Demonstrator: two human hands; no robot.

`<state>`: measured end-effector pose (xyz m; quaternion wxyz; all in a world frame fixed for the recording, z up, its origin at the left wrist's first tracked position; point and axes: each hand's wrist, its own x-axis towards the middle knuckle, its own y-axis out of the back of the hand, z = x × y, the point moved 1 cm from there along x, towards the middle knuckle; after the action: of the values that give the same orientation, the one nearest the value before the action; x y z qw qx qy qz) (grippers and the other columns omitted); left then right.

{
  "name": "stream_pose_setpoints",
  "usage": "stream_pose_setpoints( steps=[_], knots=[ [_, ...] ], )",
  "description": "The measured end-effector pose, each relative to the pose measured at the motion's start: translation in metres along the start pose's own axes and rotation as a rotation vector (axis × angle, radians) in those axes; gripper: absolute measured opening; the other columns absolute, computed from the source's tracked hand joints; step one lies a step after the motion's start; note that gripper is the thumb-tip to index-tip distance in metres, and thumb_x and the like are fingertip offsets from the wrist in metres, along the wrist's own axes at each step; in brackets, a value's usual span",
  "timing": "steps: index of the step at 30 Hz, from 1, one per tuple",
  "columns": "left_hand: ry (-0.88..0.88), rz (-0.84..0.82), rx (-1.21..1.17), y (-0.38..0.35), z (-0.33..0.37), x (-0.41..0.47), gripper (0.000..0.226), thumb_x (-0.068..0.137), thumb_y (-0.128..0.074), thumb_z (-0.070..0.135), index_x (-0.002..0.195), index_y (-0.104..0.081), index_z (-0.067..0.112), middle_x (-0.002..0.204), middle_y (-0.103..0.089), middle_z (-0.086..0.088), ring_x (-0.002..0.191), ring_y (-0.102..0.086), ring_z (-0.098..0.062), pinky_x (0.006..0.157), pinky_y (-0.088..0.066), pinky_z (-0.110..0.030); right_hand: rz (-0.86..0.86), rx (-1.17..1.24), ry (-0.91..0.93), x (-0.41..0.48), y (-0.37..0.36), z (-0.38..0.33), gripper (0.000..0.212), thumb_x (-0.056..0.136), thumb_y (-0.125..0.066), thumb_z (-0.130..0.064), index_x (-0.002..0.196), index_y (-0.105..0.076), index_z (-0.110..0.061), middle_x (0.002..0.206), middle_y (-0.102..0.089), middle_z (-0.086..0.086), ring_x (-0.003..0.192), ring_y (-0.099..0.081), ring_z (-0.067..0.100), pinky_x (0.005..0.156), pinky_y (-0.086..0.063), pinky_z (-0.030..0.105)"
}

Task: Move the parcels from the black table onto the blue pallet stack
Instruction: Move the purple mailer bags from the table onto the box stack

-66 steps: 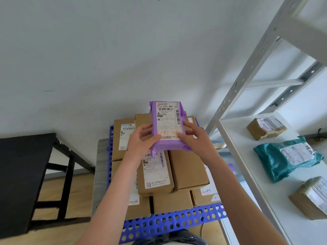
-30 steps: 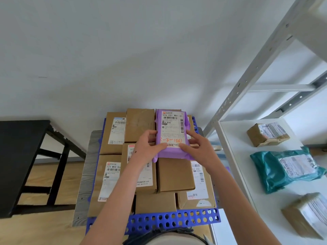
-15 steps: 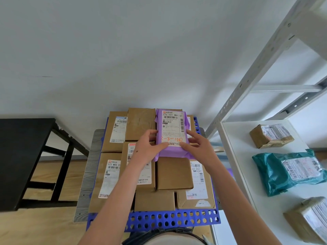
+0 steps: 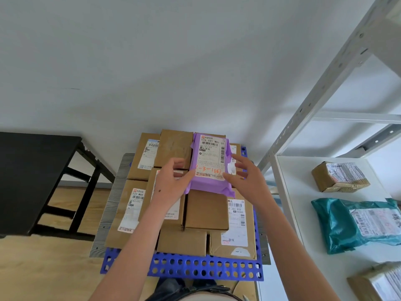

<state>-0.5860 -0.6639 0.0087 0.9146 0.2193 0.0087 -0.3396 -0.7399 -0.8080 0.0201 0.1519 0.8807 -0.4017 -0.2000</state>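
The purple parcel (image 4: 209, 161), with a white label and orange handwriting, lies flat on top of the stacked cardboard boxes (image 4: 206, 211) at the back of the blue pallet stack (image 4: 195, 266). My left hand (image 4: 173, 183) is at its lower left corner, thumb against the wrap and fingers spread. On the other side, my right hand (image 4: 245, 177) has its fingers apart and only the thumb near the parcel's edge. The black table (image 4: 28, 170) stands to the left, and no parcel shows on the part in view.
A white metal shelf (image 4: 299, 213) on the right carries a brown taped parcel (image 4: 338, 177), a teal bag (image 4: 338, 224) and another brown parcel (image 4: 373, 283). A grey board (image 4: 112, 198) sticks out under the pallet. Wooden floor lies between table and pallet.
Both hands carried the purple parcel forward and lowered it onto the back boxes. Their fingers have now spread away from it.
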Motion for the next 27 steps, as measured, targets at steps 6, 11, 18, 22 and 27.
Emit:
stream_pose_setpoints(
  steps=[6,11,18,22,27],
  knots=[
    [-0.006,0.134,-0.007,0.012,-0.001,-0.026,0.011,0.084,-0.066,0.034,0.094,-0.061,0.035,0.096,-0.061,0.025,0.083,-0.055,0.018,0.060,-0.038,-0.008,-0.002,-0.059,0.126,-0.010,0.005,-0.009,0.056,0.085,-0.072,-0.024,0.133,-0.047,-0.039,0.130,-0.052,-0.005,0.112,-0.051,0.011,0.093,-0.047,0.031],
    [-0.028,0.192,-0.082,0.021,-0.002,-0.047,0.005,0.085,-0.068,0.022,0.084,-0.065,0.027,0.085,-0.067,0.019,0.084,-0.063,-0.001,0.076,-0.051,-0.024,-0.085,-0.014,0.254,-0.025,-0.002,-0.025,0.049,0.085,-0.071,-0.024,0.128,-0.052,-0.040,0.125,-0.055,-0.011,0.113,-0.053,0.006,0.097,-0.045,0.027],
    [-0.014,0.219,-0.155,0.031,-0.002,-0.071,0.008,0.084,-0.067,0.019,0.082,-0.065,0.027,0.082,-0.070,0.013,0.081,-0.067,-0.011,0.084,-0.055,-0.039,-0.245,-0.029,0.341,-0.042,-0.025,-0.050,0.039,0.087,-0.069,-0.022,0.120,-0.059,-0.039,0.118,-0.060,-0.017,0.109,-0.057,-0.002,0.085,-0.042,0.014],
    [-0.020,0.289,-0.186,0.057,-0.003,-0.083,0.003,0.084,-0.065,0.021,0.086,-0.066,0.023,0.082,-0.069,0.012,0.077,-0.066,-0.007,0.079,-0.055,-0.032,-0.313,-0.053,0.368,-0.048,-0.046,-0.064,0.035,0.087,-0.068,-0.022,0.119,-0.062,-0.035,0.118,-0.062,-0.014,0.107,-0.059,0.002,0.088,-0.045,0.017],
    [-0.023,0.377,-0.202,0.102,-0.011,-0.099,0.006,0.087,-0.063,0.019,0.089,-0.066,0.023,0.082,-0.069,0.008,0.077,-0.065,-0.003,0.071,-0.052,-0.021,-0.365,-0.076,0.445,-0.061,-0.082,-0.088,0.031,0.088,-0.068,-0.021,0.116,-0.063,-0.033,0.114,-0.064,-0.013,0.103,-0.060,0.000,0.076,-0.043,0.004]
  ],
)
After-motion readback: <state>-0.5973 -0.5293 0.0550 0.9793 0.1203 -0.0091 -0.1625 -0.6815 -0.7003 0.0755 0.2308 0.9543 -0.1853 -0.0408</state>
